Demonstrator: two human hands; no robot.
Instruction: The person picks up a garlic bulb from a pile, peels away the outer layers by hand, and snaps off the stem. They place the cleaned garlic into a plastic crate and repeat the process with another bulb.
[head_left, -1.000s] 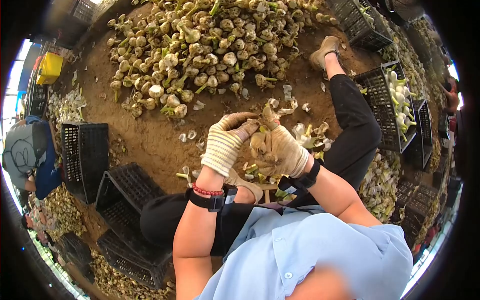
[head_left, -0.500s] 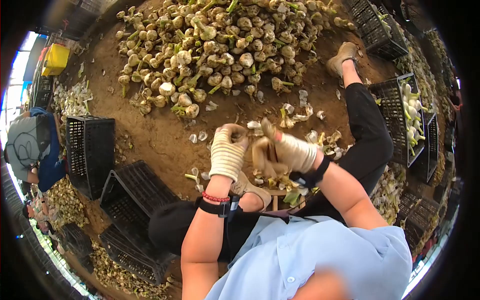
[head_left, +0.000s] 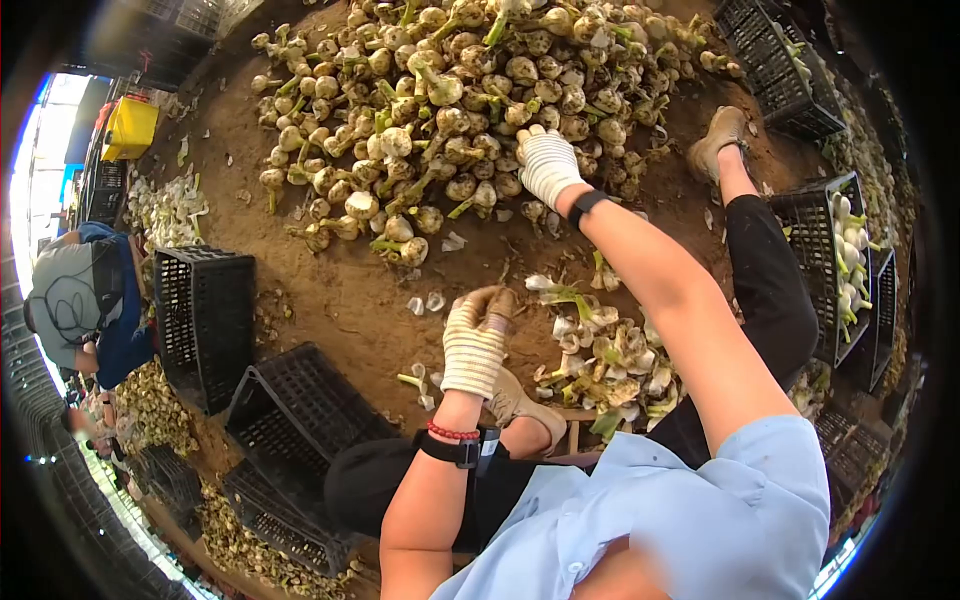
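A large heap of garlic bulbs (head_left: pixel 440 90) with stems lies on the brown ground. My right hand (head_left: pixel 547 163), in a striped cream glove, is at the heap's near side, its fingers bent down among the bulbs; what they hold is hidden. Nearer to me, my left hand (head_left: pixel 476 338), in a similar glove with brown fingers, hovers over the ground with its fingers curled together. Whatever is inside them cannot be made out. Peeled skins and stem pieces (head_left: pixel 620 370) lie right of my left hand, close to my legs.
Black crates stand at the left (head_left: pixel 205 325) and nearer my knee (head_left: pixel 300 410). A crate of white garlic (head_left: pixel 840 265) is at the right, another crate (head_left: pixel 780 70) at the upper right. A yellow container (head_left: pixel 130 128) and a person (head_left: pixel 80 300) are at the far left.
My right hand has left the spot beside my left hand and moved forward to the heap, its arm stretched out. My left hand stays low near my foot. The view has shifted slightly.
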